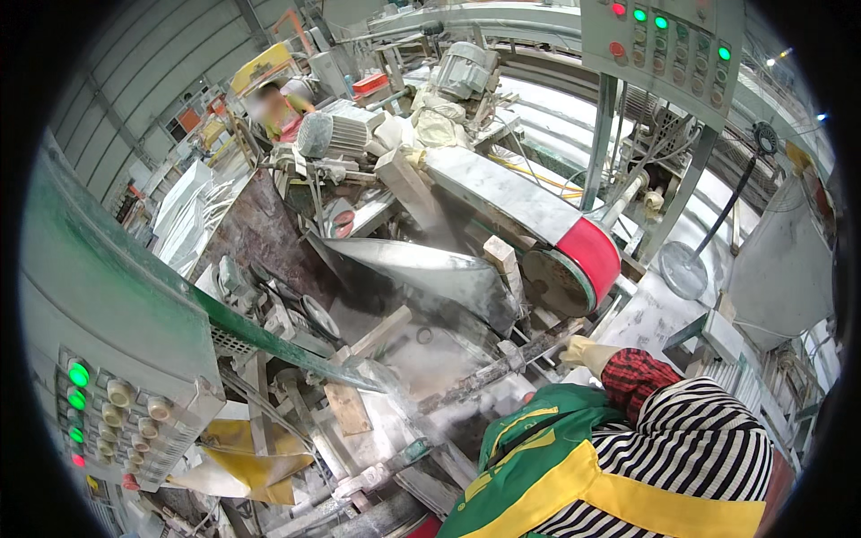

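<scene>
My right hand (585, 351) wears a pale glove below a red plaid cuff and a striped sleeve. It is closed on the near end of a long dusty metal bar (489, 369) that runs left across the machine bed. Just above the bar, a belt arm carries a red sanding belt (592, 255) around a wheel. To the left of the wheel lies a curved grey stone piece (421, 264). Stone dust hangs over the bed. A green and yellow apron (547, 448) fills the lower edge. My left hand is not visible.
A grey control box (117, 412) with green lamps and knobs stands at the near left. Another control box (668, 45) hangs at the top right. A wooden block (345, 408) lies on the bed, a fan (686, 269) stands at the right, and another person (273, 108) works at the back.
</scene>
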{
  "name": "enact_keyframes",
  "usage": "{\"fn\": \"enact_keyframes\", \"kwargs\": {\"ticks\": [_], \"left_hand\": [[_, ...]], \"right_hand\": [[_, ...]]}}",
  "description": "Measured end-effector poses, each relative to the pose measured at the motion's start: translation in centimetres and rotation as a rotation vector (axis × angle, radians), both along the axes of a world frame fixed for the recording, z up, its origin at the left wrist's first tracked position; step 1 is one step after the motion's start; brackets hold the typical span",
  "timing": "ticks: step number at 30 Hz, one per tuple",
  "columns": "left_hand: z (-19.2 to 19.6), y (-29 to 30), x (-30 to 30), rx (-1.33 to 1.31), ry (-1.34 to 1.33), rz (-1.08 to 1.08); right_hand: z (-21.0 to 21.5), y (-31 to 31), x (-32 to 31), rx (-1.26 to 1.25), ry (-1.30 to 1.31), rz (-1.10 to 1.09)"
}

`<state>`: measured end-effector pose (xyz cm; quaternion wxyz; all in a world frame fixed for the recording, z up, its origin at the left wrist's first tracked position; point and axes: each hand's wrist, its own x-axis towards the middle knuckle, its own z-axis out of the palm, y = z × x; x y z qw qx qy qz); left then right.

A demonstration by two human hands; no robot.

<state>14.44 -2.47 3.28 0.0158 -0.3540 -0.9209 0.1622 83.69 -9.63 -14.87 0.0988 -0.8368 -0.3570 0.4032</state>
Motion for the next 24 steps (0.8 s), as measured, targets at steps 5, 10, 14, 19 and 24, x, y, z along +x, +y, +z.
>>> {"fn": "enact_keyframes", "kwargs": {"ticks": [5, 10, 14, 19, 24], "left_hand": [[-1.9, -2.1, -0.2, -0.006, 0.229, -0.147], [-0.6, -1.5, 2.7, 0.109, 0.029, -0.109], [-1.3, -2.9, 2.5, 0.293, 0.034, -0.090], [-2.0, -3.9, 5.4, 0.580, -0.051, -0.131], [0.2, -6.3, 13.3, 1.157, -0.806, -0.256]], "right_hand": [[-1.5, -1.6, -0.8, -0.116, 0.197, -0.265], [-10.8, -2.0, 2.2, -0.197, 0.133, -0.190], [-2.2, 2.2, -2.7, 0.061, 0.048, 0.013], [-3.4, 5.3, -4.4, 0.173, 0.273, 0.020], [-1.0, 9.2, -6.8, 0.416, 0.380, -0.005]]}}
